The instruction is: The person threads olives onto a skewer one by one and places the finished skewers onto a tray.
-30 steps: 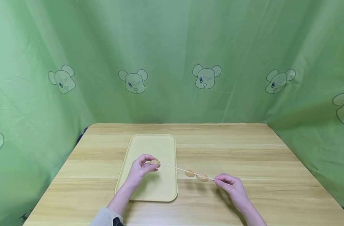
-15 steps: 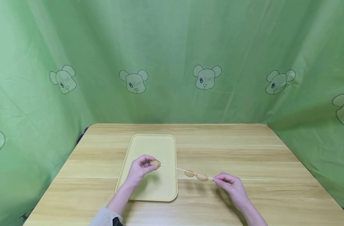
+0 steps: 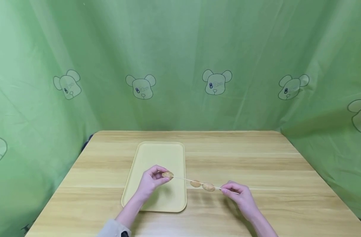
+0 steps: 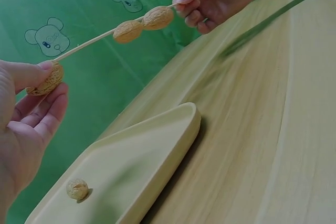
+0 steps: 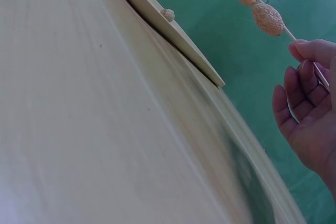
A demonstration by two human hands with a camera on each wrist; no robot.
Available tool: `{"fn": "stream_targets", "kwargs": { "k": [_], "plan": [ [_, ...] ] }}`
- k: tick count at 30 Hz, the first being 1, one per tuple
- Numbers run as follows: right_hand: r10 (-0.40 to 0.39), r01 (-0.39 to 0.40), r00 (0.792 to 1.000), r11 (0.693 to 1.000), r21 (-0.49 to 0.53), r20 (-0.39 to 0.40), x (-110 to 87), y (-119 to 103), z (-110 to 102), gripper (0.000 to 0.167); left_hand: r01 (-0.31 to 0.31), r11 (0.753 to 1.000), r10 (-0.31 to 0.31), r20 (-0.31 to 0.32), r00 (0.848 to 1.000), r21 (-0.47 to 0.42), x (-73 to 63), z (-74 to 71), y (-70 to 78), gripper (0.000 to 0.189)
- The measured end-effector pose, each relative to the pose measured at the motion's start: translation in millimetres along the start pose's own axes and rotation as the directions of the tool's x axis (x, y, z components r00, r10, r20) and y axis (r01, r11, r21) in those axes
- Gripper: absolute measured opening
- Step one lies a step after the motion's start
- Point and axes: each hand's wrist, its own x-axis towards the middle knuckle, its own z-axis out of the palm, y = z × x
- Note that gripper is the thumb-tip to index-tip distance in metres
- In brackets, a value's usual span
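My left hand (image 3: 148, 183) pinches a wrinkled golden-brown ball (image 4: 47, 81) between thumb and fingers, above the tray. A thin wooden skewer (image 4: 86, 43) runs from that ball to my right hand (image 3: 240, 198), which pinches its other end over the table. How far the skewer enters the ball in my left hand, I cannot tell. Two similar oval balls, one (image 4: 127, 31) touching the other (image 4: 158, 18), are threaded on the skewer nearer my right hand. Bare skewer shows between them and the left-hand ball.
A pale yellow tray (image 3: 159, 151) lies on the wooden table (image 3: 242, 158), left of centre. One more wrinkled ball (image 4: 77, 189) sits on the tray, hidden from the head view. A green curtain (image 3: 180, 108) with printed bear heads hangs around the table.
My left hand has shifted slightly right with its ball, and my right hand slightly left with the skewer. The bare stretch between the left-hand ball and the threaded pair is shorter.
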Motion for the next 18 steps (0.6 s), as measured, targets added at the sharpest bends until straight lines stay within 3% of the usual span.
{"fn": "stream_targets", "kwargs": {
  "k": [8,18],
  "plan": [
    [-0.009,0.009,1.000,1.000,0.001,0.008,0.8,0.4,3.0,0.010,0.038,0.997,-0.042,-0.055,0.998,-0.071,0.1,2.9,-3.5,0.039],
    [-0.031,0.031,1.000,0.999,0.015,0.006,5.2,-1.6,10.5,0.010,0.025,0.998,-0.029,-0.073,0.997,-0.058,-0.9,11.2,-5.9,0.034]
  ]
}}
